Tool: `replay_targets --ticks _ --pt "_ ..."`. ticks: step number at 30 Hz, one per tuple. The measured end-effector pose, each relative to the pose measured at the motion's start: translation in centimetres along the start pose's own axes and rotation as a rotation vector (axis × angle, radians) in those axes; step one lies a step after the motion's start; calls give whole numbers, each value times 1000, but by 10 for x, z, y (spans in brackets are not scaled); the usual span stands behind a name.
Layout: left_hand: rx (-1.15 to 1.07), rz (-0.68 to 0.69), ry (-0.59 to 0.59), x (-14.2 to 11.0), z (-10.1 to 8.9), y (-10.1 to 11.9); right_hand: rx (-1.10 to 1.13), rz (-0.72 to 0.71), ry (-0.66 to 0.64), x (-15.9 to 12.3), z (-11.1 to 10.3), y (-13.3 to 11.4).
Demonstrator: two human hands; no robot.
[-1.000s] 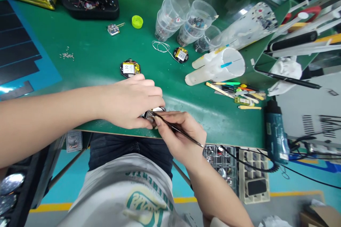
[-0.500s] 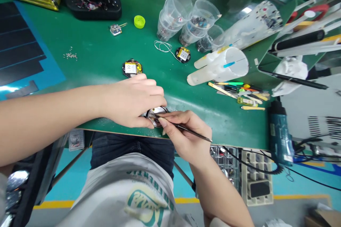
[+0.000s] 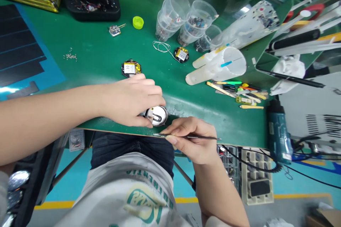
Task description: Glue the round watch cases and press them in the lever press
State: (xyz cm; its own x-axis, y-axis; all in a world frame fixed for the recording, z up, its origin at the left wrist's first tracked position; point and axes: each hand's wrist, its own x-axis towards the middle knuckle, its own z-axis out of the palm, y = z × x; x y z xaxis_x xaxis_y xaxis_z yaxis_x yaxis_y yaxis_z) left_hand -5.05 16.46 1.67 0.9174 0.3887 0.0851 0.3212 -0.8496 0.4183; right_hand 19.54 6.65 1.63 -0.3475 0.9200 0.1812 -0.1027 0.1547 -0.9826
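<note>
A round device housing (image 3: 157, 116) with a pale, shiny inside and a dark U-shaped part lies near the bench's front edge. Thumb and fingers of my left hand (image 3: 137, 101) grip its left and far sides. Just right of it, my right hand (image 3: 193, 136) pinches a pair of dark tweezers (image 3: 198, 136), their silvery tips pointing left, apart from the housing and close to the edge. Beyond my left hand sits a round circuit assembly (image 3: 131, 67) with a white-labelled battery. A similar assembly (image 3: 181, 54) with a white wire lies farther right.
Clear plastic cups (image 3: 170, 14) of small parts stand at the back, beside white tubes (image 3: 221, 67). Loose hand tools (image 3: 239, 94) lie at right, near a teal heat gun (image 3: 279, 131). A black fan (image 3: 93, 3) and a green cap (image 3: 137, 22) are at back left.
My right hand has drawn the tweezers out of the round housing, moving slightly right and toward me. The housing's inside is now uncovered. My left hand keeps its grip.
</note>
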Motion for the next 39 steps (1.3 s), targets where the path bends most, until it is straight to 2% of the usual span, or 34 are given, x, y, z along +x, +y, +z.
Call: replay_targets --ticks 4,10,15,19,27,36,39 --pt "26 10 3 0 -2 0 86 -5 -26 -1 -2 1" --pt "11 42 -17 -2 -5 -1 -192 33 255 0 22 3" --pt "-46 62 -18 -3 -4 -2 -350 1 326 0 33 10" --pt "-28 10 2 -1 -2 -1 -404 -34 322 0 32 13" --pt "-19 16 28 -1 2 -2 -469 -47 307 2 35 10" --pt "-18 6 37 -1 5 0 -523 -116 133 1 28 6" --pt "-26 5 34 0 4 0 -529 -141 182 0 30 8"
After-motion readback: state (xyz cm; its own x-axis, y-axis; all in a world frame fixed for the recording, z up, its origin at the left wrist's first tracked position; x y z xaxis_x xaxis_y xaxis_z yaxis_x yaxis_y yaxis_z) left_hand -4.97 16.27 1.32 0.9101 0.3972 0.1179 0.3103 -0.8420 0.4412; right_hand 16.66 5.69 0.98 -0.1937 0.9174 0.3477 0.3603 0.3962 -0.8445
